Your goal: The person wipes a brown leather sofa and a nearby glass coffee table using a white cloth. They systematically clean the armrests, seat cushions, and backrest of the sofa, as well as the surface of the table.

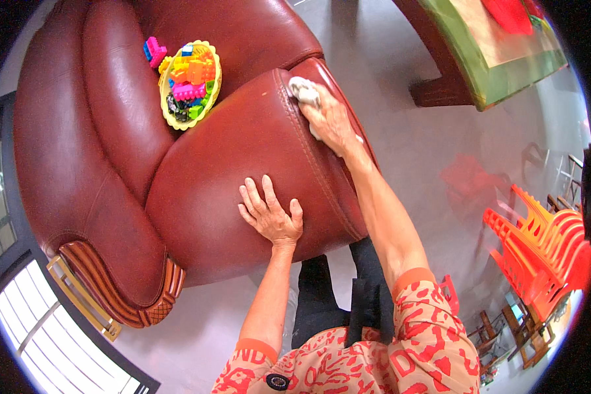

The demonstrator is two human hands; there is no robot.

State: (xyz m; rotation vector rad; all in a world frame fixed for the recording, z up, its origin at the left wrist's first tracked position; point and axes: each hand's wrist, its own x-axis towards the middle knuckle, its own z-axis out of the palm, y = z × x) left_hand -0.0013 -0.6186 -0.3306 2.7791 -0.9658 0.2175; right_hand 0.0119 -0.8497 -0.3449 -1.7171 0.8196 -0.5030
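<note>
On the far left the seat of the red-brown leather armchair [92, 164] carries a yellow dish [211, 98] heaped with bright plastic building blocks [189, 82], and a few loose pink and blue ones lie just beside it against the backrest.

Nearer you, your left hand [270, 213] lies flat on the broad, padded armrest [243, 144], fingers spread and holding nothing; it only braces against the leather.

Further right, your right hand [329, 118] presses down on a small pale cloth [303, 90] at the armrest's outer seam, near its rounded front end. The grip is loose and nearly flat, fingers laid over the rag with its bunched end sticking out beyond the fingertips.

The cloth looks light, soft and limp, so it should fold and bunch under your palm; hold it by pressing broadly instead of pinching a corner. The leather looks smooth and slick, firm but yielding.

To the right stand a green-topped table [505, 79] and stacked orange chairs [538, 243].
</note>
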